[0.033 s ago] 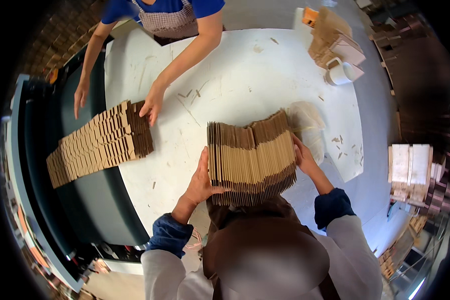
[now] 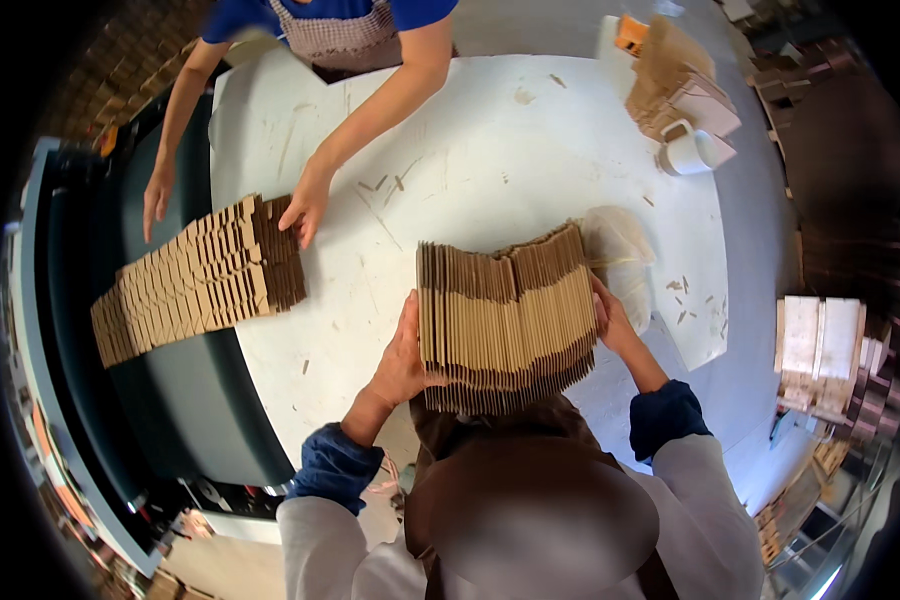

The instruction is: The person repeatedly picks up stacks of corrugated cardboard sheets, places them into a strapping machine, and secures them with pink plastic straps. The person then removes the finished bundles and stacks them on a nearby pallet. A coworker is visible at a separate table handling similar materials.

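Observation:
A thick stack of folded brown cardboard pieces (image 2: 505, 320) stands on edge between my two hands, at the near edge of the white table. My left hand (image 2: 402, 360) presses its left side, thumb along the lower front. On the right side my right hand (image 2: 613, 318) grips the stack, its fingertips partly hidden. The stack's upper edge dips in the middle. Across the table, a co-worker's hand (image 2: 307, 208) touches the end of a second, fanned-out row of cardboard pieces (image 2: 185, 280), which lies partly on a dark conveyor belt. The co-worker's other hand (image 2: 157, 200) hovers over the belt.
The white table (image 2: 450, 150) carries scattered cardboard scraps. Beside my stack lies a clear plastic bag (image 2: 620, 245). A white mug (image 2: 690, 152) and crumpled brown paper (image 2: 665, 75) sit at the far right corner. The dark conveyor belt (image 2: 205, 400) runs along the left.
The view has shifted very slightly. Both hands keep their hold on the stack, and the co-worker's hands are nearly where they were.

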Demonstrator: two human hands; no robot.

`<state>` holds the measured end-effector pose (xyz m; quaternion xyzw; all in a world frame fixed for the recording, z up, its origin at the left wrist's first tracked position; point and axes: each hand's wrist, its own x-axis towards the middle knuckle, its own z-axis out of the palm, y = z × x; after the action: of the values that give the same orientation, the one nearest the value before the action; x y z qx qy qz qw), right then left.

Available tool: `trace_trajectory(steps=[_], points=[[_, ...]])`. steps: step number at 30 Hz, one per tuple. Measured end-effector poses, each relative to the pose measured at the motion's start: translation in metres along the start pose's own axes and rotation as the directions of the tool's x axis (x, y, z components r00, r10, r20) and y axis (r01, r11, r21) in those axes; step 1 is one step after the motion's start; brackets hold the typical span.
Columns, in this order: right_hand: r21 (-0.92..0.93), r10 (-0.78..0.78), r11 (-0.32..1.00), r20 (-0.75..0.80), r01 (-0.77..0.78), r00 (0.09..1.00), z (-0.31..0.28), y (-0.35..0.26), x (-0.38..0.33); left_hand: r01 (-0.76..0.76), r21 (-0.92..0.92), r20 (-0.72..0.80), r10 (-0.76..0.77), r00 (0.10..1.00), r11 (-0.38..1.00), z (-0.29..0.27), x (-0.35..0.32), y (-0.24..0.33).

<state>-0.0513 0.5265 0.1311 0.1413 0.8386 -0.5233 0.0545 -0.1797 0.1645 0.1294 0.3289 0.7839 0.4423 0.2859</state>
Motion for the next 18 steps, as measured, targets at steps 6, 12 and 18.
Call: trace_trajectory(steps=[6,12,18], points=[[-0.094,-0.089,0.99,0.123,0.101,0.988,-0.006,0.036,0.015,0.049,0.03,-0.089,-0.046,0.995,0.998,0.018,0.016,0.013],[0.005,-0.116,0.992,0.38,0.123,0.918,-0.013,0.021,0.086,0.181,-0.056,-0.328,-0.19,0.925,0.982,0.018,-0.02,0.046],[-0.044,-0.115,0.976,0.726,0.213,0.678,0.054,-0.075,0.146,0.445,-0.248,-0.63,-0.492,0.601,0.86,0.032,-0.112,0.138]])
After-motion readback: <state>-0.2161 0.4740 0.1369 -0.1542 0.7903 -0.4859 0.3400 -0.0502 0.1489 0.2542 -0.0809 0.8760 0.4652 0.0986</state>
